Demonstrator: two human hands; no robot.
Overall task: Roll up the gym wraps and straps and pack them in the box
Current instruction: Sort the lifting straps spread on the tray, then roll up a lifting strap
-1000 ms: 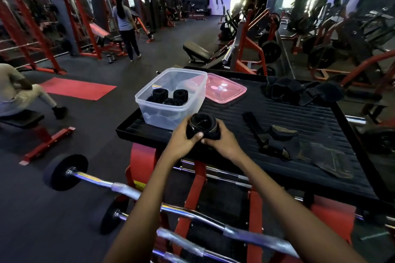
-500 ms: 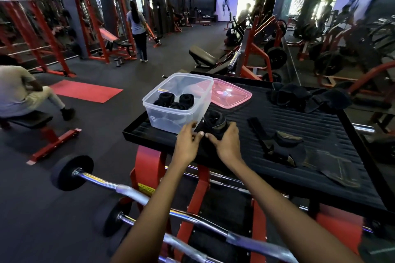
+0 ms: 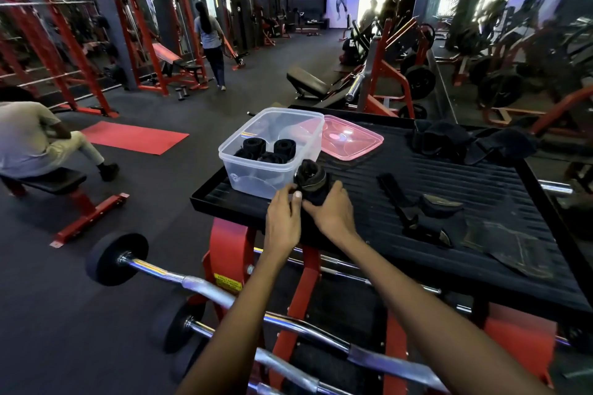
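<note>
A rolled black wrap stands on the black tray near its front edge, touching the near right corner of the clear box. Both hands grasp it low down: the left hand pinches its left side with thumb and fingers, the right hand curls round its right side. The box sits at the tray's front left corner and holds three rolled wraps, with free space in its near half. The pink lid lies flat just behind the box, to its right. To the right, well apart from the hands, unrolled straps lie on the ribbed surface, and more black gear is heaped at the far edge. Bare tray lies between hands and straps.
</note>
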